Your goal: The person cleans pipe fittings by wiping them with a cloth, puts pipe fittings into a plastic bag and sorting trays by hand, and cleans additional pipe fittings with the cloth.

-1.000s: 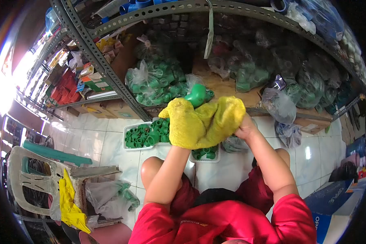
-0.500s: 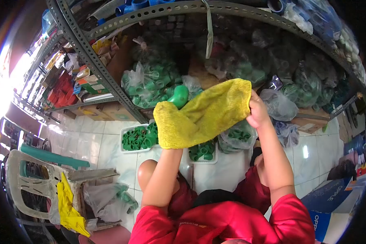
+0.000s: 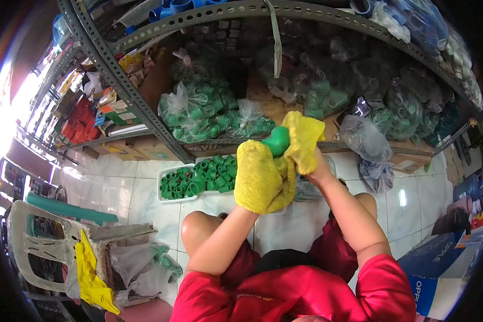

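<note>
A yellow cloth covers my left hand, whose fingers are hidden beneath it. Through the cloth, that hand grips a smooth green pipe elbow. On the other side, my right hand is closed in the cloth's other end, pressing it against the elbow; most of its fingers are covered. Below and to the left, a white tray of small green pipe fittings rests on the floor.
A metal shelf with bags of green fittings stands in front. At left is a worn plastic chair with a yellow bag. Blue-and-white boxes stand at right.
My right hand has moved left and down, bringing its end of the cloth around the green elbow. My left hand has shifted right with the elbow, and the stretched cloth is now bunched.
</note>
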The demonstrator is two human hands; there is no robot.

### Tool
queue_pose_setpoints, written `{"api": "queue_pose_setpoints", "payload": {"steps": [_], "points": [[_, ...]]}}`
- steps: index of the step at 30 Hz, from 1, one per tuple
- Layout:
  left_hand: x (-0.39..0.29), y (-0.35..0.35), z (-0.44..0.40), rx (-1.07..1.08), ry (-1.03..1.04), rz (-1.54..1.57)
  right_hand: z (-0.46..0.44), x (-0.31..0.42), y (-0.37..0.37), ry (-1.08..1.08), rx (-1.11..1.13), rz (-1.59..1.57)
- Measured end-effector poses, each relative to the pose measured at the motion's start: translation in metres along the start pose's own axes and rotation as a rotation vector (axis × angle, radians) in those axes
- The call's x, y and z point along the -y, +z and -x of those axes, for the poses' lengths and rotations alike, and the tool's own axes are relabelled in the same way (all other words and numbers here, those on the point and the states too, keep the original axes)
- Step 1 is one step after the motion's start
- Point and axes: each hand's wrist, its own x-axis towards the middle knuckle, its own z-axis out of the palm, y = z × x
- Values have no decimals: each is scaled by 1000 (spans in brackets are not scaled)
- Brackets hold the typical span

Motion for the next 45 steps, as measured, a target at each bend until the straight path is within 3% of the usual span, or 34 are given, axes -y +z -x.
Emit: {"api": "queue_pose_setpoints", "payload": {"steps": [1,2,3,5,6,8,9,10,11,13,16,18,20,21,23,24,25,26,27,28,29,31,33,37,39,41,43,44,45], "points": [[-3,-1,3,38,27,-55,1,9,6,-86,31,429],[-1,4,10,260,-110,137,1,17,18,-144,53,474],[2,20,21,259,-110,138,0,16,18,-144,53,475],[7,55,40,19,-710,1420,-2,10,18,-95,-54,441],[3,51,37,24,-711,1419,3,10,22,-70,-149,519],[-4,42,31,-112,-126,309,0,-2,20,-107,-256,465],[-6,41,29,-112,-126,309,-2,-7,19,-145,-360,409],[-9,41,27,19,-152,339,-6,-11,17,-14,-420,11],[-10,41,27,151,-179,369,-8,-13,12,-12,-419,11],[-6,48,39,228,-229,513,-11,-5,7,126,-312,-520],[-1,56,48,51,-154,633,-4,4,16,137,-292,-645],[7,51,46,57,-67,414,1,0,26,109,-273,-660],[8,61,48,23,-68,312,4,-8,30,21,-271,-89],[7,62,48,-10,-68,214,4,-7,27,22,-275,-91],[7,65,49,62,-34,183,3,0,12,-146,-136,512],[-2,54,42,73,-59,301,0,-2,10,-303,-184,690],[-8,49,39,84,-84,418,-1,-2,9,-302,-182,690],[-12,51,41,84,-85,417,-2,-2,9,-79,-262,196],[-19,53,43,65,-349,986,-4,2,11,146,-328,-299],[-22,54,44,38,-618,1551,-5,9,12,166,-336,-385],[-22,54,44,38,-617,1550,-4,15,13,165,-335,-386],[-21,53,38,54,-574,1437,-3,24,15,331,-384,-742],[-16,51,30,70,-532,1324,0,14,23,290,-455,-635],[-3,42,15,85,-468,1094,3,-11,20,172,-405,-374],[2,37,6,98,-429,985,2,-20,17,-98,-237,-159],[5,30,-1,109,-391,875,2,-3,11,-110,-194,-15],[6,14,-6,122,-359,764,-3,12,10,-206,-86,750],[-4,-3,4,9,-25,43,-5,16,13,-233,-96,649],[-4,1,9,7,-27,43,-9,14,12,-233,-94,649]]}}
